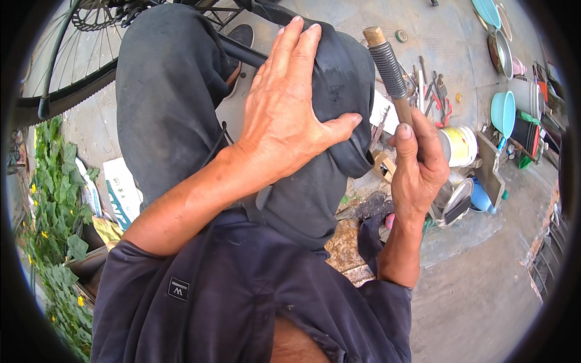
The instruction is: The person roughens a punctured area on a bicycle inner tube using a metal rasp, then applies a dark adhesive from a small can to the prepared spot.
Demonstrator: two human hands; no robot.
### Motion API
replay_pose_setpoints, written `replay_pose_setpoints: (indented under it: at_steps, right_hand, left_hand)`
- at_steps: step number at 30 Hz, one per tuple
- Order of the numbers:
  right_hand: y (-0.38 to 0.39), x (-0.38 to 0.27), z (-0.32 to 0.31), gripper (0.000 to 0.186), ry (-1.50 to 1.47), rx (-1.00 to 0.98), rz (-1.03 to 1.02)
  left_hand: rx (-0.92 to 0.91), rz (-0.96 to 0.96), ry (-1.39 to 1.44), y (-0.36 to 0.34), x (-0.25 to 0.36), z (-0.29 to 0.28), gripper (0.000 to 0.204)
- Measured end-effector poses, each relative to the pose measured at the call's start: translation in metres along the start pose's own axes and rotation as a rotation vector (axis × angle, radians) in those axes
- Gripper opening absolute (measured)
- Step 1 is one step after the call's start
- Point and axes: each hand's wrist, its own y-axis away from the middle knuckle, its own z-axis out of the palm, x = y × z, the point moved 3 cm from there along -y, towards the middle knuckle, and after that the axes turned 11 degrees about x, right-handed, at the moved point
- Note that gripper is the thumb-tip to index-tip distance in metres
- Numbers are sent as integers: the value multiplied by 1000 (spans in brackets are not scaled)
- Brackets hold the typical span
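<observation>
A flat black rubber inner tube drapes over my right knee, its slack looping down the outer side. My left hand lies flat across the tube and knee, fingers stretched out and thumb apart. To the right, my right hand grips the lower end of a wooden stick with a dark ribbed sleeve near its top. The stick points up and away, apart from the tube. Part of the tube is hidden under my left hand.
A bicycle wheel stands at the far left. Several hand tools lie on the ground beyond my right hand, near a small round tin. A white bucket and light-blue basin stand right. Leafy plants line the left.
</observation>
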Motion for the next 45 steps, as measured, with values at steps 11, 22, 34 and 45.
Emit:
replay_pose_setpoints:
  at_steps: [11, 22, 34, 45]
  right_hand:
    - [-2, -31, 13, 17, 378, -87, -359]
    - [-1, -32, 18, 24, 431, -59, -434]
    - [6, -22, 13, 25, 376, -17, -513]
    - [2, -23, 13, 25, 372, -47, -473]
  left_hand:
    - [25, 19, 39, -1, -1, 4, 115]
    - [34, 23, 36, 1, -1, 8, 118]
    - [36, 47, 31, 3, -1, 7, 117]
    - [34, 33, 26, 4, -1, 9, 118]
